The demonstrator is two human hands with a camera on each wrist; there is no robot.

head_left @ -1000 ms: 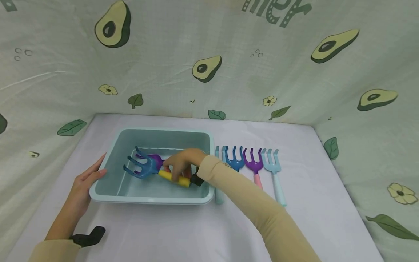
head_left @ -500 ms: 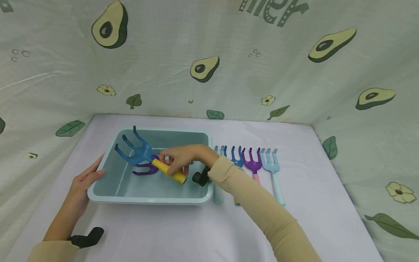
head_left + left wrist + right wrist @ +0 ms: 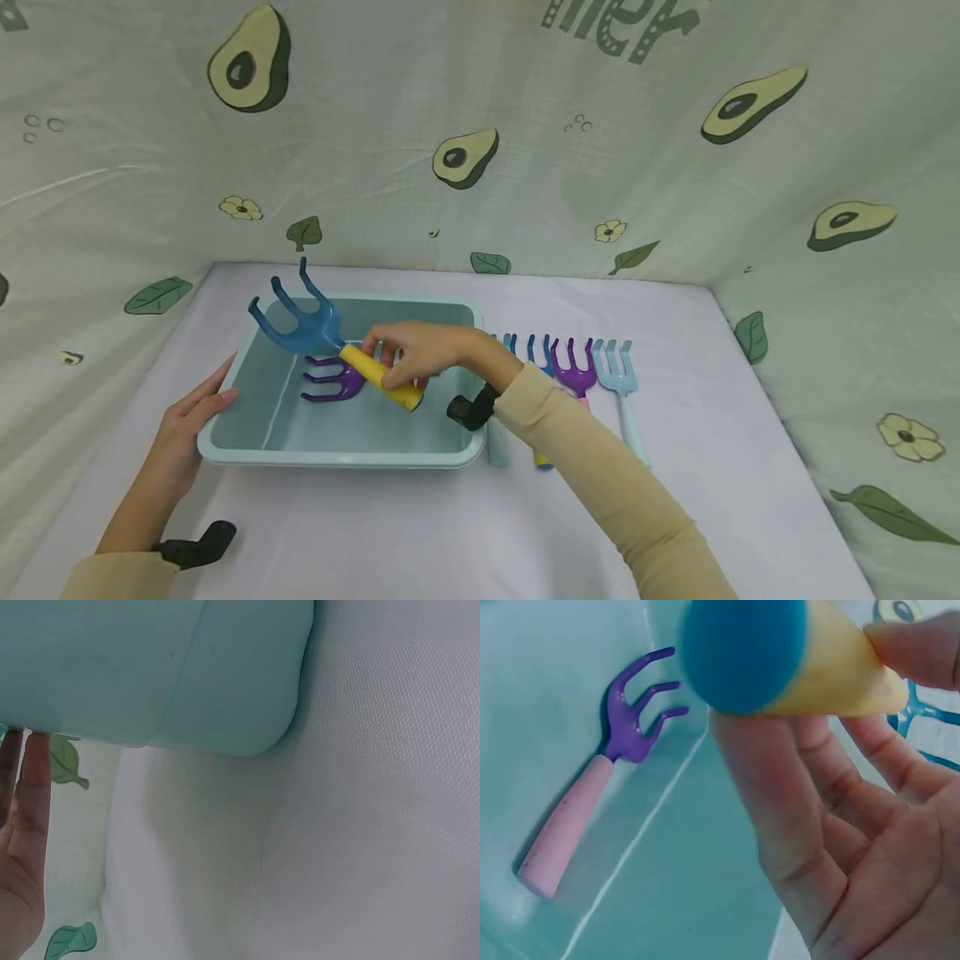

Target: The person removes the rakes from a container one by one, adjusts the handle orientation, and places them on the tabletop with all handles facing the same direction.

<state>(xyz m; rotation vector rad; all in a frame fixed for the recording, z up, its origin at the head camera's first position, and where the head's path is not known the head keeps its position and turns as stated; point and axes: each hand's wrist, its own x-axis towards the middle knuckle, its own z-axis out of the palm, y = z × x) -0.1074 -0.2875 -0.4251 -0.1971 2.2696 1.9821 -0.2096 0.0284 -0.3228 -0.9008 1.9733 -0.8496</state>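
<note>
My right hand pinches the yellow handle of a blue three-pronged hand fork. The fork is tilted above the light teal plastic tub, its prongs pointing up and left past the rim. In the right wrist view, thumb and fingers sit around the handle, whose blue end faces the camera. A purple hand fork with a pink handle lies on the tub floor. My left hand touches the tub's left side; in the left wrist view its straight fingers meet the wall.
Right of the tub, more hand forks lie in a row: a light blue one, a blue one partly behind my right arm, a purple one and another light blue one. A printed curtain stands behind the white table.
My right hand has raised the blue hand fork off the purple one, its prongs moving up and left over the tub's rim. The purple fork is now uncovered. My left hand stays at the tub.
</note>
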